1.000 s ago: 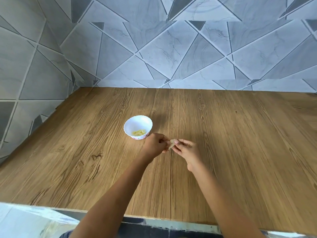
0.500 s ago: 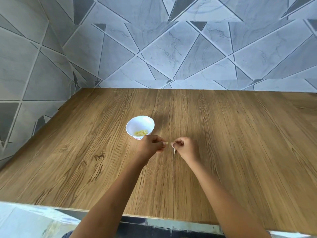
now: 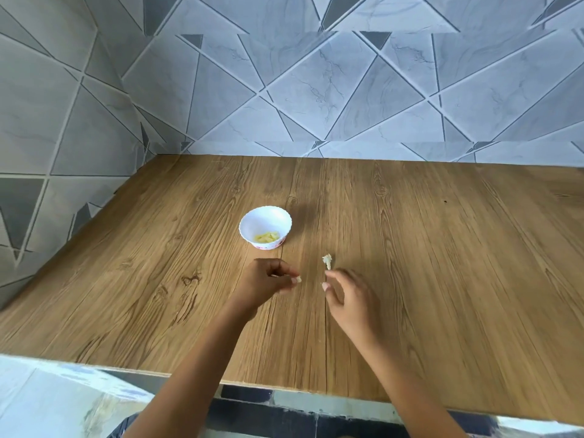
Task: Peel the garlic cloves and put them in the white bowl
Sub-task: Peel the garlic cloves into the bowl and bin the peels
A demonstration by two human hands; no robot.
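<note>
The white bowl stands on the wooden counter with several peeled yellowish garlic cloves inside. Just below and to the right of it, my left hand has its fingers curled and pinches a small pale garlic clove at the fingertips. My right hand hovers low over the counter with loosely spread fingers that hold nothing. A scrap of papery garlic skin lies on the wood just beyond its fingertips.
Grey tiled walls close off the counter at the back and on the left. The counter's front edge runs under my forearms. Bare wood stretches to the right of my right hand.
My hands have pulled apart. The right hand has let go of the skin, which now lies on the counter, and the left hand has kept the clove.
</note>
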